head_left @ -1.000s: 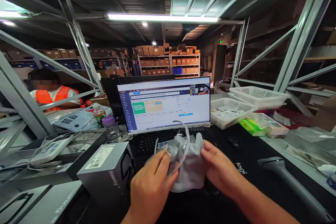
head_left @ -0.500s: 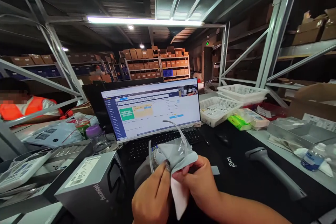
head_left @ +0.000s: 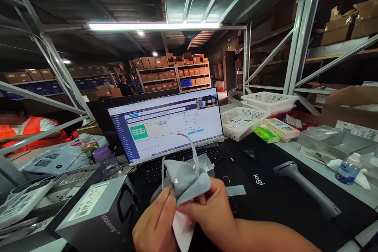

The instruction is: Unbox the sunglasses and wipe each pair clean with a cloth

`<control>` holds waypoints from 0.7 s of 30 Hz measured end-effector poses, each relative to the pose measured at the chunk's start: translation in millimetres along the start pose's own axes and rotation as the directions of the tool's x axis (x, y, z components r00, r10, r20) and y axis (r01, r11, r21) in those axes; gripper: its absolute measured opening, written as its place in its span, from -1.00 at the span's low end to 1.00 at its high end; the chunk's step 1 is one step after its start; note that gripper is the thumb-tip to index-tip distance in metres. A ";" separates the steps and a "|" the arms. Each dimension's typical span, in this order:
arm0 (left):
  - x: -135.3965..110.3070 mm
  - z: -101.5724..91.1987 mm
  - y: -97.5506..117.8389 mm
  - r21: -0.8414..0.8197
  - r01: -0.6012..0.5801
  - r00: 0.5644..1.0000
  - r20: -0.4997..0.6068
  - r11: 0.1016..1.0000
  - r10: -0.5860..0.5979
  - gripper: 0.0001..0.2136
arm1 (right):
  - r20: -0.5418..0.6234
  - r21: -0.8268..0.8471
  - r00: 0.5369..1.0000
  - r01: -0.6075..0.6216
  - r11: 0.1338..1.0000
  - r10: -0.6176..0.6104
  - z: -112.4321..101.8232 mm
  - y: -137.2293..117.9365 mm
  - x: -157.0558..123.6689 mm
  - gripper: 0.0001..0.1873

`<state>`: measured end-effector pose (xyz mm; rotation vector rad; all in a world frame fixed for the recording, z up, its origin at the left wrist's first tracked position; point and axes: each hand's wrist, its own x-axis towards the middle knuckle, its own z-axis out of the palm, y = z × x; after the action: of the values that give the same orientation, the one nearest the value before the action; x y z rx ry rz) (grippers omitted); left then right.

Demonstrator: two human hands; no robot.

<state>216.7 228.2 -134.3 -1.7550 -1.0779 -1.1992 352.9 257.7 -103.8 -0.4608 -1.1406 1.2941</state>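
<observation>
A pair of glasses (head_left: 194, 153) with pale, clear temples is held up in front of the keyboard, temples pointing toward the monitor. My left hand (head_left: 156, 220) is closed on the frame at its left side, fingertips pinched together. A light grey cleaning cloth (head_left: 195, 188) covers much of the lenses, and its lower corner hangs between my hands. My right hand (head_left: 217, 210) grips this cloth, with thumb and fingers pressing it around the glasses. Under the cloth, the lenses are mostly hidden. Behind the glasses is a small grey box (head_left: 210, 164), partly covered.
A monitor (head_left: 177, 122) and keyboard (head_left: 150, 171) stand ahead. On the black mat lie a grey strip (head_left: 236, 190), a mouse (head_left: 249, 152) and a barcode scanner (head_left: 307, 191). A Wakening box (head_left: 91, 208) stands left, white baskets (head_left: 243, 122) back right. A co-worker in an orange vest (head_left: 26, 130) sits left.
The view has shifted slightly right. My hands remain on the glasses and cloth, with the cloth now spread differently over the lenses. More of the grey strip and the box behind shows.
</observation>
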 end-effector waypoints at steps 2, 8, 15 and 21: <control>2.8 0.1 1.8 0.011 -0.043 0.999 0.032 0.999 0.043 -0.41 | -0.044 0.186 0.993 -0.101 0.977 0.111 -4.8 -11.8 14.2 -0.39; 11.0 6.5 13.2 -0.109 -0.190 0.977 0.074 0.976 0.199 -0.69 | -0.195 0.354 0.972 -0.058 0.934 0.134 -13.5 -24.2 29.5 -0.45; 19.8 3.5 11.1 -0.010 -0.199 0.980 0.004 0.980 0.199 -0.91 | -0.101 0.174 0.995 -0.008 0.985 0.026 -11.7 -7.4 2.3 -0.42; 13.1 1.5 6.2 0.072 -0.207 0.978 0.033 0.976 0.205 -0.85 | -0.123 0.202 0.981 -0.121 0.972 0.148 -9.3 -3.4 -0.1 -0.34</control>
<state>225.6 230.3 -123.0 -1.7794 -0.9174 -0.9988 362.6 259.5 -105.0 -0.4811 -0.8703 1.4528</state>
